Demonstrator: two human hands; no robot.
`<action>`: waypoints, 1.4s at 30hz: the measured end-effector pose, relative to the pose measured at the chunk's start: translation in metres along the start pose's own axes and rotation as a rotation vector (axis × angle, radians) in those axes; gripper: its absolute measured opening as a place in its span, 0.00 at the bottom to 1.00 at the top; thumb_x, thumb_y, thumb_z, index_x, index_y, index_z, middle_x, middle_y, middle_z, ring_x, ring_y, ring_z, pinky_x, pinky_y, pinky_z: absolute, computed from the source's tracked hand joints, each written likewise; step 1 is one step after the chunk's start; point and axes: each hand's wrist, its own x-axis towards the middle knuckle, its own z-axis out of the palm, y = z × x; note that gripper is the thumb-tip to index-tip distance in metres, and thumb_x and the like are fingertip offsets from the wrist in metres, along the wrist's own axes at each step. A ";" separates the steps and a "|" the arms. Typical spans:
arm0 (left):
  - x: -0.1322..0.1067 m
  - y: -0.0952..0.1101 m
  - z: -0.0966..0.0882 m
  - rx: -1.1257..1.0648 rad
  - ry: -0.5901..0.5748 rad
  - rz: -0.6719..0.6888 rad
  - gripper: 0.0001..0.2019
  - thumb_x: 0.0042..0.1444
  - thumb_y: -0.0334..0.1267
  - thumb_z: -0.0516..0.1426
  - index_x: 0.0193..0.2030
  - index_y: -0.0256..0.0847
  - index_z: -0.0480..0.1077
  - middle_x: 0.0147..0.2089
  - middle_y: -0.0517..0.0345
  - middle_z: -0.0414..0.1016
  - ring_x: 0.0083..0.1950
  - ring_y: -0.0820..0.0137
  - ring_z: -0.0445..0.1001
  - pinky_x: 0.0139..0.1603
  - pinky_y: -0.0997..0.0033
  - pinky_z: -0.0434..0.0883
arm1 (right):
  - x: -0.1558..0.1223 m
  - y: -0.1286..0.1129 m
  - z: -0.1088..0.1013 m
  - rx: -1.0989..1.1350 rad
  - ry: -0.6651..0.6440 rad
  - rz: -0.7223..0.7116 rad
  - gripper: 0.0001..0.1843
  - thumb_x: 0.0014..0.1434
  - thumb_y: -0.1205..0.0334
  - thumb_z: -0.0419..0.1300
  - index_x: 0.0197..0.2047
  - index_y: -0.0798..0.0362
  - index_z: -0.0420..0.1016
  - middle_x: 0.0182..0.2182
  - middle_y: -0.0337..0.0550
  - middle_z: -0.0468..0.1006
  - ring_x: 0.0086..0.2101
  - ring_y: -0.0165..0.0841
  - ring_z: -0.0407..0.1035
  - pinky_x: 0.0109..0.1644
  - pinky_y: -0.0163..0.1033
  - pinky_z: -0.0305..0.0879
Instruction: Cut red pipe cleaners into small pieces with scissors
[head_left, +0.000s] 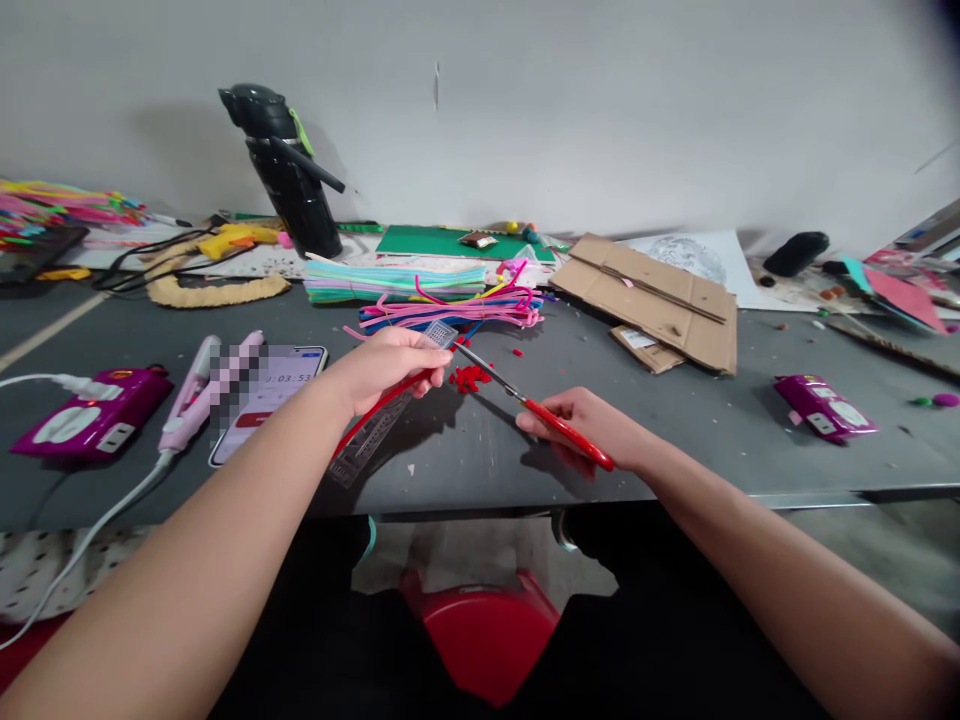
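My left hand [401, 365] is closed on a red pipe cleaner [371, 415] and a clear plastic ruler [375, 440], whose far end sticks out past my fingers. In my right hand [566, 425] is a pair of scissors [559, 430] with red handles. Their blades point at the tip of the pipe cleaner by my left fingertips; whether the blades touch it I cannot tell. Beneath the blades lies a small heap of short red pieces [470, 379] on the grey table [465, 470].
Behind my hands lie bundled pastel pipe cleaners [397, 278] and pink ones [457, 308]. Folded cardboard [652, 300] is at right. A phone [274, 390], a pink hair straightener [206, 390] and a purple power strip [94, 415] sit left. A black flask [289, 170] stands at the back.
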 end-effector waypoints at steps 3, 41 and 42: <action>0.005 -0.005 -0.001 0.004 0.025 -0.025 0.12 0.51 0.42 0.64 0.27 0.36 0.70 0.27 0.55 0.74 0.24 0.75 0.68 0.24 0.75 0.65 | 0.002 -0.003 0.000 -0.020 -0.003 0.033 0.29 0.51 0.33 0.60 0.24 0.52 0.62 0.14 0.37 0.70 0.13 0.28 0.63 0.14 0.31 0.56; -0.012 0.004 0.022 -0.010 -0.089 0.115 0.13 0.53 0.45 0.64 0.35 0.35 0.72 0.29 0.55 0.75 0.27 0.75 0.70 0.27 0.75 0.67 | 0.013 -0.012 0.002 0.536 0.251 -0.217 0.23 0.49 0.47 0.70 0.32 0.53 0.64 0.34 0.45 0.80 0.29 0.30 0.74 0.28 0.32 0.66; -0.014 0.005 0.027 0.005 -0.106 0.114 0.14 0.54 0.46 0.63 0.35 0.35 0.72 0.29 0.55 0.76 0.27 0.75 0.70 0.27 0.75 0.67 | 0.015 -0.015 0.006 0.591 0.283 -0.241 0.23 0.46 0.49 0.72 0.32 0.53 0.63 0.35 0.45 0.80 0.33 0.33 0.76 0.31 0.33 0.68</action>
